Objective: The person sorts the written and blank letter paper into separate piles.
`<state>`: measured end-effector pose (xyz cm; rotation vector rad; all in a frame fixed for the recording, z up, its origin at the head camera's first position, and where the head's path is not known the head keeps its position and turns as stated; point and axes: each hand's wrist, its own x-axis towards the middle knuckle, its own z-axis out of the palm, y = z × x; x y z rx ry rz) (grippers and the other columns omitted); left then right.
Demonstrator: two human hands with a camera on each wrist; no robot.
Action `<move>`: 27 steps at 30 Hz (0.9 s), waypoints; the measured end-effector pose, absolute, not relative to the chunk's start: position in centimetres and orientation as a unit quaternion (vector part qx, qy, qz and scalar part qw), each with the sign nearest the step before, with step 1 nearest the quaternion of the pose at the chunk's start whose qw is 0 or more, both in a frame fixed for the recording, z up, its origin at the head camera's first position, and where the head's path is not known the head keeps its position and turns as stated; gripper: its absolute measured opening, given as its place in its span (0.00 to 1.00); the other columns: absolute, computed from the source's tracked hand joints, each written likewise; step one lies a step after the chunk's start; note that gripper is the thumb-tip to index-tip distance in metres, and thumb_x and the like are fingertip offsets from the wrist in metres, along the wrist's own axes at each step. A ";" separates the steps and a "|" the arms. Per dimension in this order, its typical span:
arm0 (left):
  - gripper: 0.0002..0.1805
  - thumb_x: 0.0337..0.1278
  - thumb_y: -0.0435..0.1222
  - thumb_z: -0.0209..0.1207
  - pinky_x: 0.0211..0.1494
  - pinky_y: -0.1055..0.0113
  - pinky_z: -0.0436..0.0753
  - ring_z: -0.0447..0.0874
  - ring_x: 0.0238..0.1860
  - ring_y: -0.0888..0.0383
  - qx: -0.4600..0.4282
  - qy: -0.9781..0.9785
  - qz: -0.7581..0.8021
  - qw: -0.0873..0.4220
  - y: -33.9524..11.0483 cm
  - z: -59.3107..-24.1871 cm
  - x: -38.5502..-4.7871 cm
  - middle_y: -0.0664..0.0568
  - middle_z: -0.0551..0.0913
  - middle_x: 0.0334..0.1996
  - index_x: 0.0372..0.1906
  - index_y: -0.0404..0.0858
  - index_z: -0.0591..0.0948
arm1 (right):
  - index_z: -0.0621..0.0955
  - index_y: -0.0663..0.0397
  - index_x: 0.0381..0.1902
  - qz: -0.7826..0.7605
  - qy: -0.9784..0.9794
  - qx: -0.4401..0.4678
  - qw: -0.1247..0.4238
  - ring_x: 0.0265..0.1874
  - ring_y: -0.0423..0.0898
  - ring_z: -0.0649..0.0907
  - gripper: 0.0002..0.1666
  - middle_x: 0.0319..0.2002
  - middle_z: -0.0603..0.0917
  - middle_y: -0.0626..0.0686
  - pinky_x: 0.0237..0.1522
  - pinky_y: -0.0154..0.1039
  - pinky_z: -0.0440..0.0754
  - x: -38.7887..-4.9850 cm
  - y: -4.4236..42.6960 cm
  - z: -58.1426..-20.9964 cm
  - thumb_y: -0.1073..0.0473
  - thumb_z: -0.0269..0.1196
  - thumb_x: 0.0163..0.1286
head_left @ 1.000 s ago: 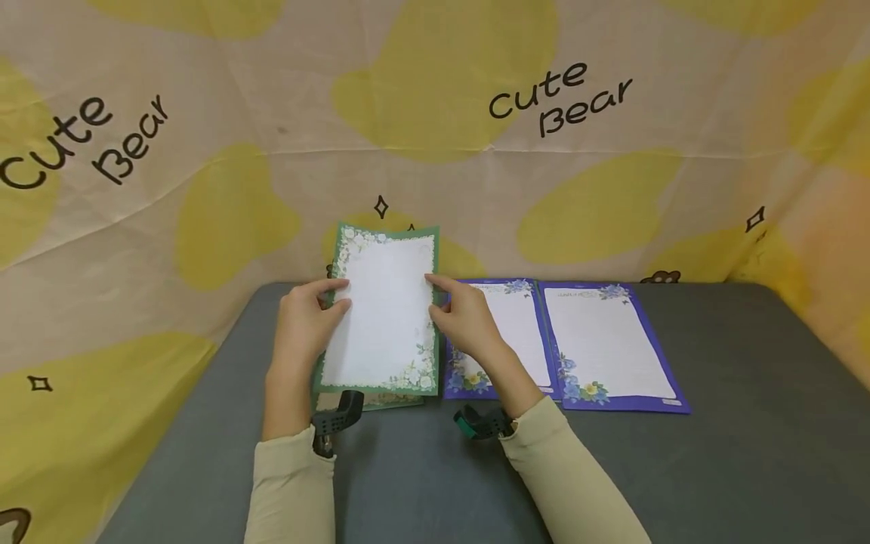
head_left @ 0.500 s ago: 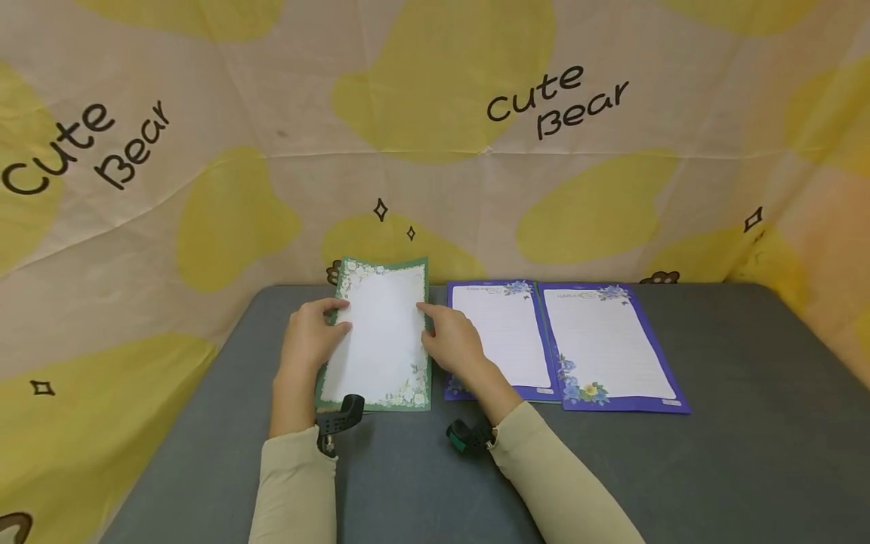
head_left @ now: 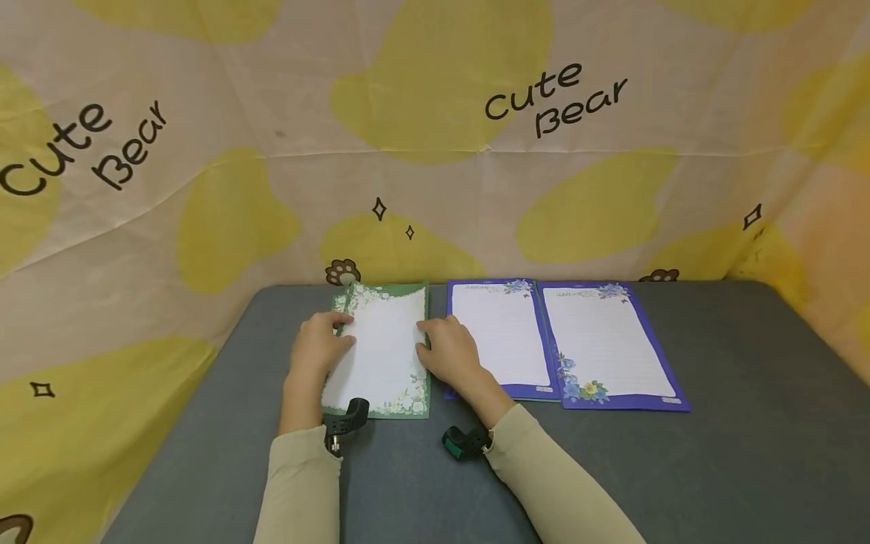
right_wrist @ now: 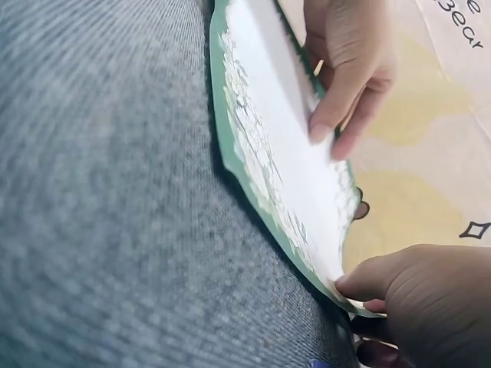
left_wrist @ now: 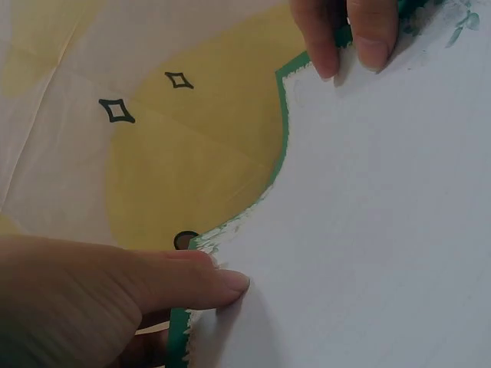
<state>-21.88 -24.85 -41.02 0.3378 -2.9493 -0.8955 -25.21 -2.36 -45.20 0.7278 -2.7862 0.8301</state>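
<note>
A sheet of floral letter paper [head_left: 384,355] with a green border and white flowers is held between both hands over the left part of the table. My left hand [head_left: 316,349] pinches its left edge, thumb on the printed face. At the opposite edge, my right hand [head_left: 448,347] pinches the paper in the same way. In the right wrist view the sheet [right_wrist: 284,130] bows, its lower edge near the dark cloth. Another green-bordered sheet [head_left: 337,304] shows at the upper left behind it, mostly hidden.
Right of the hands lie two letter sheets with purple borders and blue flowers, the nearer one [head_left: 503,332] partly behind my right hand and the other [head_left: 608,344] beside it. A grey cloth covers the table [head_left: 748,453]. A printed curtain [head_left: 435,113] hangs behind.
Both hands have lowered the green-bordered letter paper from above the table's back edge down toward the table, over the other green sheet. The purple sheets have stayed put.
</note>
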 end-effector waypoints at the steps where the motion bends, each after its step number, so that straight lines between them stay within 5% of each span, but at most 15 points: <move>1: 0.22 0.63 0.35 0.62 0.60 0.39 0.78 0.76 0.65 0.35 0.111 -0.951 -0.289 0.017 -24.8 -41.2 -21.9 0.36 0.79 0.64 0.63 0.40 0.82 | 0.85 0.55 0.59 0.269 -0.928 0.245 0.077 0.48 0.56 0.83 0.21 0.56 0.88 0.55 0.48 0.48 0.83 -25.2 -2.3 -45.3 0.57 0.65 0.69; 13: 0.22 0.61 0.38 0.64 0.65 0.39 0.76 0.73 0.67 0.33 0.136 -0.954 -0.267 0.009 -24.5 -42.1 -22.1 0.32 0.77 0.65 0.59 0.36 0.83 | 0.87 0.45 0.56 0.190 -0.943 0.244 0.125 0.52 0.59 0.81 0.18 0.61 0.83 0.59 0.46 0.51 0.81 -24.8 -2.0 -45.6 0.51 0.63 0.72; 19: 0.22 0.61 0.37 0.63 0.66 0.38 0.75 0.73 0.67 0.32 0.138 -0.955 -0.264 0.006 -24.2 -41.9 -22.0 0.31 0.76 0.66 0.60 0.35 0.82 | 0.85 0.49 0.58 0.234 -0.930 0.221 0.178 0.55 0.57 0.83 0.20 0.64 0.82 0.57 0.49 0.51 0.83 -24.9 -1.6 -45.9 0.53 0.64 0.71; 27: 0.24 0.70 0.44 0.57 0.66 0.37 0.74 0.72 0.68 0.32 0.116 -0.957 -0.263 0.020 -23.1 -41.6 -22.2 0.33 0.77 0.66 0.64 0.34 0.80 | 0.90 0.50 0.45 0.261 -0.896 0.253 0.253 0.46 0.50 0.87 0.10 0.48 0.91 0.50 0.46 0.46 0.85 -24.0 0.3 -46.4 0.58 0.66 0.68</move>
